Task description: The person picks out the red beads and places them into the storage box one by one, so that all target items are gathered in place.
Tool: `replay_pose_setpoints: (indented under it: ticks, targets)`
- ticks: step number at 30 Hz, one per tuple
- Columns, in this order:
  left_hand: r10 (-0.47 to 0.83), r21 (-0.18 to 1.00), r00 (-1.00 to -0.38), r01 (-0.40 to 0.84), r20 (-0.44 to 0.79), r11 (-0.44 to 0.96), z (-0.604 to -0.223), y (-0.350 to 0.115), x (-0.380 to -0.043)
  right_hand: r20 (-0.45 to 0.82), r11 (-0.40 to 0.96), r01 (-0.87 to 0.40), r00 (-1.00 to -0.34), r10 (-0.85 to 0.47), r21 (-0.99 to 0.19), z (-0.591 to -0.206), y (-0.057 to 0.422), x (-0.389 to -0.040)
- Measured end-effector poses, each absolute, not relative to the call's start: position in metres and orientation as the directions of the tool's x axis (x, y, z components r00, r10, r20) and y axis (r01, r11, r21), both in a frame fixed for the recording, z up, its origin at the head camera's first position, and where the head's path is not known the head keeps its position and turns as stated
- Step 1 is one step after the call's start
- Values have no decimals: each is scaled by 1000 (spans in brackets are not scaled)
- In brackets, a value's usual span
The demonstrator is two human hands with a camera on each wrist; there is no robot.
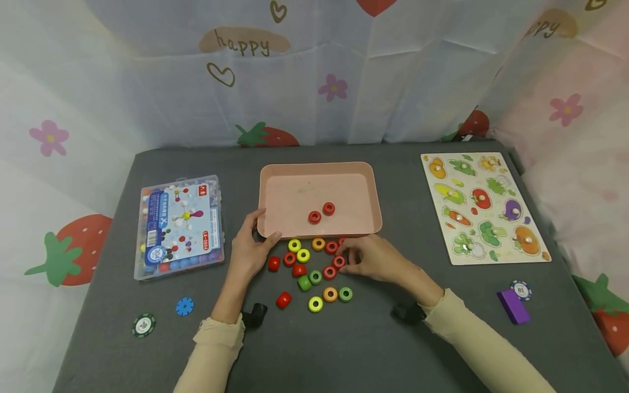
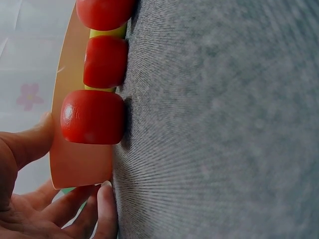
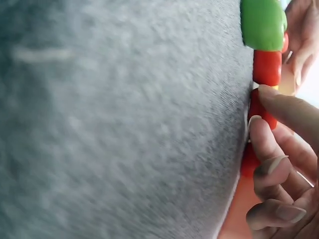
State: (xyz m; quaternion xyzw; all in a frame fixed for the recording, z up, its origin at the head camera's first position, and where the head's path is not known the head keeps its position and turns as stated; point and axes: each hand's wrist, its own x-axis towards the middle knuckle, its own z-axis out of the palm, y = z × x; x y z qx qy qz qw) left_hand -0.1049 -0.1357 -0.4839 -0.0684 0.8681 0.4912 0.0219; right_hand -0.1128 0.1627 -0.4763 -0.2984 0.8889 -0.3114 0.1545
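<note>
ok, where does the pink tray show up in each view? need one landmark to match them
Head: pink tray at centre, left hand gripping its near-left corner.
Left wrist: pink tray left of centre, partly behind red beads.
Right wrist: part of it at lower right, beside the right hand.
Shared landmark: red beads outside the pink tray, visible in all three.

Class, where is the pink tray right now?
In the head view, the pink tray lies between the plastic case at left and the vegetable board at right, the left hand at its near left corner.
</note>
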Motion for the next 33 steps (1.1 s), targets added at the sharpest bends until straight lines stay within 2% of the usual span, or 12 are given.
replay_pose_setpoints:
  ticks: [4, 9, 13, 16, 24, 33]
  targets:
    - [-102, 848, -989, -147, -110, 509, -484, -135, -105, -63, 611, -419, -789, -611, -672, -473, 164, -114]
    - [-100, 850, -989, -148, -112, 506, -484, -135, -105, 9, 527, -374, -822, -569, -763, -468, 165, -120]
    - [-100, 850, -988, -151, -116, 504, -484, -135, -105, 109, 475, -370, -865, -489, -799, -467, 160, -130]
    - [-101, 849, -988, -155, -121, 504, -484, -135, -105, 156, 509, -369, -898, -412, -777, -466, 155, -140]
    - [-105, 850, -989, -146, -108, 505, -484, -136, -106, 36, 663, -211, -963, -268, -718, -470, 137, -163]
    - [-109, 840, -989, -144, -102, 523, -484, -136, -105, -15, 666, -165, -967, -256, -727, -480, 128, -174]
